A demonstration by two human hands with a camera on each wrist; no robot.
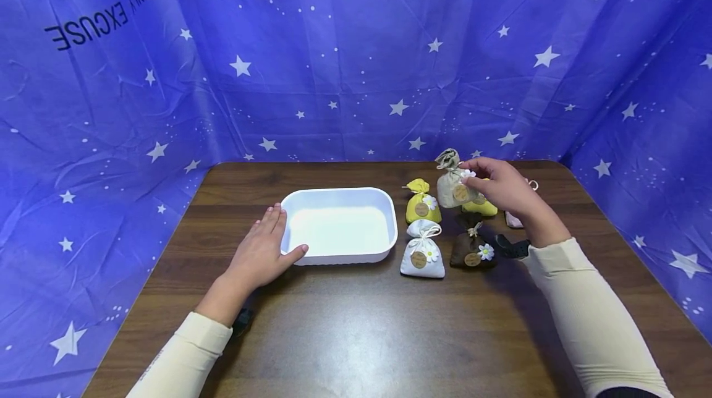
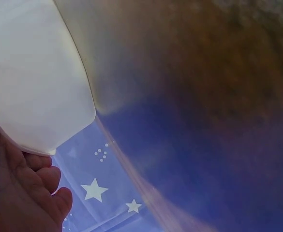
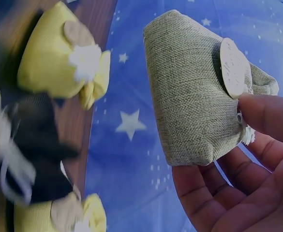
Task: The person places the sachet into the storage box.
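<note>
Wooden table (image 1: 356, 336): white tray (image 1: 339, 225) beside yellow (image 1: 423, 203), white (image 1: 423, 253), brown sachets (image 1: 473, 249).

grey-green pouch (image 3: 194, 92): coarse woven cloth, matt, with a round wood-look tag (image 3: 234, 67). yellow pouch (image 3: 59, 55): finer matt cloth. white tray (image 1: 339, 225): smooth plastic, slight sheen. worktop (image 1: 361, 324): dark wood grain, semi-gloss. backdrop (image 1: 334, 64): thin creased blue sheet.

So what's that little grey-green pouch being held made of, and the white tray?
The pouch in the right hand looks like coarse burlap or linen: the wrist view shows an open, matte weave. Its round tag could be wood or card. The white tray looks like smooth moulded plastic, with rounded corners and a soft sheen.
</note>
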